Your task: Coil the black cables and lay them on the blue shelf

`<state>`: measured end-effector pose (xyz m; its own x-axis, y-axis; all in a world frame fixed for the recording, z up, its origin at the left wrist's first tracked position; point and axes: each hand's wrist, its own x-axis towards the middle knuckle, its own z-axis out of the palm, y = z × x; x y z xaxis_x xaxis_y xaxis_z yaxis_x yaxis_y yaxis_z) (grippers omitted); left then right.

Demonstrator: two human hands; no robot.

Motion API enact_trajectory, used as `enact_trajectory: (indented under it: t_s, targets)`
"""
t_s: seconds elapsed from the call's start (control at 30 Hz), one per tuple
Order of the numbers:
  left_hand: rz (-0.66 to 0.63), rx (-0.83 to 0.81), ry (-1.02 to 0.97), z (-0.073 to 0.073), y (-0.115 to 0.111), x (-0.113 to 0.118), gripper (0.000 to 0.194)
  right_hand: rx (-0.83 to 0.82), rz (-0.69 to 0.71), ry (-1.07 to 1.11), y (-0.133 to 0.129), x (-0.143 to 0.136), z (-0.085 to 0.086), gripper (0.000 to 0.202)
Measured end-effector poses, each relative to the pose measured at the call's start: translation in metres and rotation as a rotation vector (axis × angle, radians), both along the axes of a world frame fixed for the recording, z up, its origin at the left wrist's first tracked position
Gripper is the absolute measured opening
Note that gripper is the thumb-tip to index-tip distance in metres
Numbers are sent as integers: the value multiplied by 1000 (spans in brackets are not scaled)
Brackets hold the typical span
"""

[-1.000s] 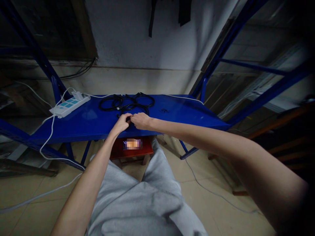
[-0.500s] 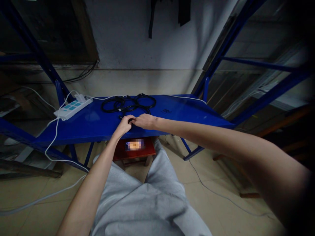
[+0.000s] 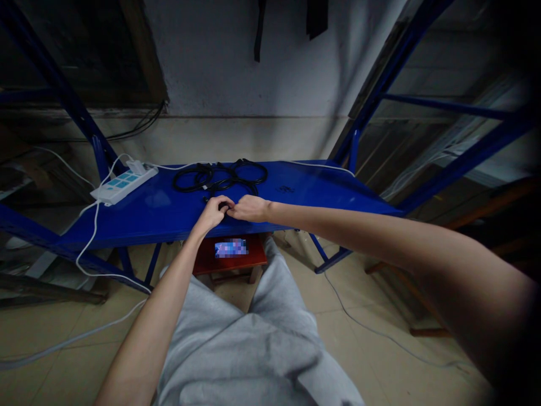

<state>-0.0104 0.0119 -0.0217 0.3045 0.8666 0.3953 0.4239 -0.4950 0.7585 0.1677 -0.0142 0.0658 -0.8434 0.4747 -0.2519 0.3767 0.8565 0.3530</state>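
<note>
Hands (image 3: 212, 213) barely shifted, half-curled, touching.

Looked blue across the shelf (image 3: 164, 220), black along the coiled cables (image 3: 225, 184), white with light-blue panels (image 3: 120, 184) on the power strip (image 3: 124, 187), red-brown on the stool (image 3: 255, 257).

So you've got just the one cam, up on your head, looking forward and pretty steeply down over your own lap (image 3: 253, 349). Your forearms come in big from the bottom left and the right edge, and your left hand (image 3: 214, 213) and right hand (image 3: 250, 208) meet near mid-frame, about arm's reach out. The blue shelf (image 3: 169, 217) runs crosswise behind them, the wall (image 3: 220, 67) fills the top middle, and you catch floor (image 3: 359, 293) low on both sides.
</note>
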Motion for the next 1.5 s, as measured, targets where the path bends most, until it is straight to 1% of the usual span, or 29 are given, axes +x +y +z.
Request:
enact_trajectory:
  t_s: [0.17, 0.33, 0.47, 0.67, 0.83, 0.97, 1.07, 1.17, 1.33, 1.5]
  targets:
    - [-1, -2, 0, 2, -1, 0, 26, 30, -2, -26, -6, 2, 0, 28]
    - [-15, 1, -1, 3, -2, 0, 24, 37, -23, -30, -10, 3, 1, 30]
    - [-13, 8, -6, 4, -3, 0, 25, 57, 4, -50, -9, 1, 2, 32]
    - [8, 0, 13, 1, -1, 0, 25, 69, 5, -61, -6, -3, 1, 30]
    - [23, 12, 4, -4, 4, 0, 26, 114, 99, -81, -3, -3, -2, 34]
    - [2, 12, 4, -6, 6, -2, 25, 151, 197, -76, 2, -1, -12, 35]
    - [-1, 13, 13, -7, 7, -2, 26, 185, 239, -43, 6, 1, -19, 33]
    - [14, 25, 19, -8, 6, 0, 27, 204, 221, -20, 7, 4, -20, 31]
    - [5, 38, 37, -7, 4, 0, 29, 181, 154, -31, 6, 7, -15, 34]
    - [7, 47, 51, -7, 4, 1, 33, 172, 104, 6, 6, 6, -15, 35]
